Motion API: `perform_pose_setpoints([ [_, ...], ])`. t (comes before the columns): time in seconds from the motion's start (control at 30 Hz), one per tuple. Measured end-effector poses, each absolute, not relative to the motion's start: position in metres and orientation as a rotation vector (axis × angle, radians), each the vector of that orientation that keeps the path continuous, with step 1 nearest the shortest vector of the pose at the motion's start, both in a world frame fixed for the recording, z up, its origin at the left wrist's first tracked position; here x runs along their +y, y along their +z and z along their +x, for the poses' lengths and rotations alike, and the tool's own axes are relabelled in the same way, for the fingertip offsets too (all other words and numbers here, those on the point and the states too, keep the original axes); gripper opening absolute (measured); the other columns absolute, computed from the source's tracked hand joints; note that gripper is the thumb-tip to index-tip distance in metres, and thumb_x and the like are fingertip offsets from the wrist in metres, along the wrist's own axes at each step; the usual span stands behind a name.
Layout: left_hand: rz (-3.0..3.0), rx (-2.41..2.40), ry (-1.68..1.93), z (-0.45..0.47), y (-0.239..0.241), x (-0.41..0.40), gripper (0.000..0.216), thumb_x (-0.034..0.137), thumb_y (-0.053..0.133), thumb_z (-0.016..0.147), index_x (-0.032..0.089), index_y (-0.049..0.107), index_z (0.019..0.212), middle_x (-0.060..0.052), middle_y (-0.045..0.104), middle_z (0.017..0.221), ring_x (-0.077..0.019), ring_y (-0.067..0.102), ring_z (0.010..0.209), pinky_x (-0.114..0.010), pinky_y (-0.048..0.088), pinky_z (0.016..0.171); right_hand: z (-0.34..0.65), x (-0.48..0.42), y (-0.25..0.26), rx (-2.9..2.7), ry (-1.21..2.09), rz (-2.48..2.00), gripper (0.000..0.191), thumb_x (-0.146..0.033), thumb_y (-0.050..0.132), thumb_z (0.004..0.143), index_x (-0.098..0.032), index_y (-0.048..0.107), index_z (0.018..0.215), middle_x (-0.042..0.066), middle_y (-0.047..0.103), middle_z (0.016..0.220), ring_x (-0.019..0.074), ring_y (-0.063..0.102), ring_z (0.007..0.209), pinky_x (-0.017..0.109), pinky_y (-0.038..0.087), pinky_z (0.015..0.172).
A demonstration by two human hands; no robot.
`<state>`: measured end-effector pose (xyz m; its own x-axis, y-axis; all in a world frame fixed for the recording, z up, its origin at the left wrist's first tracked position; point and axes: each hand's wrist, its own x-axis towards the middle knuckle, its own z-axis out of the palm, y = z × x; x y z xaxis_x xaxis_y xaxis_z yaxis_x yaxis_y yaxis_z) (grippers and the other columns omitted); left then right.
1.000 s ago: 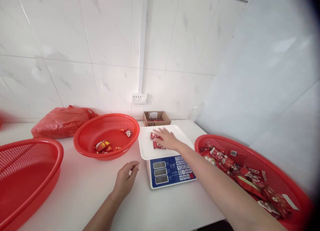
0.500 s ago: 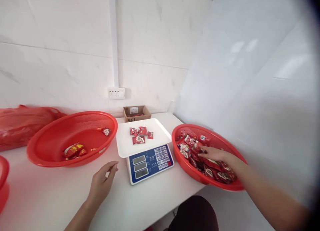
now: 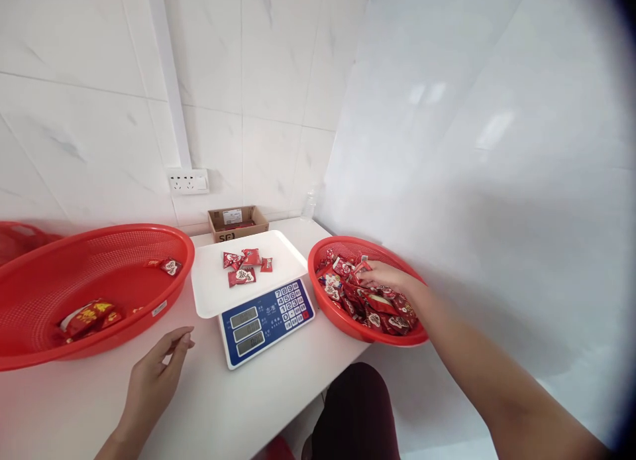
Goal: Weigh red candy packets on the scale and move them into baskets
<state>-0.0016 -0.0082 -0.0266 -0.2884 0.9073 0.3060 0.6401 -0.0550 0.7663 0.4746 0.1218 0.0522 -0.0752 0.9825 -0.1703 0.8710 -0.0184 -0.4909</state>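
Observation:
My right hand (image 3: 383, 276) reaches into the right red basket (image 3: 342, 327), fingers pinched on a small red candy packet (image 3: 364, 267). Under it lies a heap of red wrapped candy packets (image 3: 373, 319), some with white labels. My left hand (image 3: 158, 372) hovers over the table left of the scale, thumb and fingertips together, nothing visible in them. Between the hands stands a digital scale (image 3: 268, 324) with a blue keypad panel. On its white pan (image 3: 211, 287) rest several small red packets (image 3: 242, 276).
Another red basket (image 3: 173, 281) on the left holds a few red packets. Behind the scale is a small cardboard box (image 3: 238, 231), with a clear plastic bottle (image 3: 309, 205) to its right. A red bag (image 3: 24, 240) lies at the far left. A socket (image 3: 187, 181) is on the wall.
The view has turned right. My right hand has gone from resting among the packets to pinching one and lifting slightly. My left hand keeps its pose, and the packets on the pan are unchanged.

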Motion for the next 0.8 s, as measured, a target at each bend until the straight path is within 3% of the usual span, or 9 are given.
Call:
perform_pose_setpoints([
  [0.2,1.695,1.896,1.248,0.0,-0.026,-0.007,0.034,0.052,0.046,0.075,0.025,0.062,0.09,0.0,0.07,0.073,-0.017,0.067,0.069,-0.02,0.05,0.055,0.452,0.13,0.03,-2.142,0.619,-2.073,0.014,-0.014,0.067,0.06,-0.018,0.063,0.072,0.002,0.067,0.077,0.0191,0.06,0.072,0.027,0.042,0.067],
  [0.33,1.693,1.886,1.262,-0.001,-0.026,-0.008,0.034,0.052,0.046,0.075,0.025,0.062,0.09,-0.001,0.07,0.073,-0.0169,0.067,0.069,-0.021,0.051,0.055,0.451,0.134,0.028,-2.188,0.568,-2.099,0.005,-0.014,0.06,0.064,-0.018,0.063,0.066,0.002,0.067,0.076,0.0181,0.06,0.073,0.025,0.042,0.067],
  [0.5,1.696,1.886,1.238,-0.001,-0.025,-0.009,0.034,0.051,0.046,0.075,0.025,0.062,0.09,0.0,0.07,0.074,-0.0172,0.068,0.069,-0.021,0.051,0.055,0.456,0.131,0.036,-2.237,0.578,-2.12,0.014,-0.013,0.053,0.069,-0.018,0.065,0.074,0.001,0.068,0.08,0.0153,0.06,0.074,0.022,0.042,0.065],
  [0.7,1.709,1.882,1.242,0.0,-0.025,-0.009,0.032,0.049,0.046,0.075,0.025,0.062,0.089,0.0,0.07,0.072,-0.0168,0.068,0.069,-0.02,0.05,0.055,0.455,0.135,0.034,-2.297,0.572,-2.245,0.026,-0.008,0.063,0.054,-0.02,0.067,0.077,0.002,0.068,0.077,0.0189,0.06,0.07,0.024,0.041,0.06],
  [0.8,1.701,1.88,1.251,-0.001,-0.024,-0.009,0.032,0.049,0.046,0.075,0.025,0.062,0.089,0.0,0.07,0.072,-0.0169,0.068,0.068,-0.02,0.05,0.054,0.459,0.138,0.033,-2.244,0.532,-2.332,0.017,-0.011,0.067,0.05,-0.019,0.065,0.065,0.002,0.065,0.065,0.0193,0.059,0.064,0.026,0.04,0.057],
])
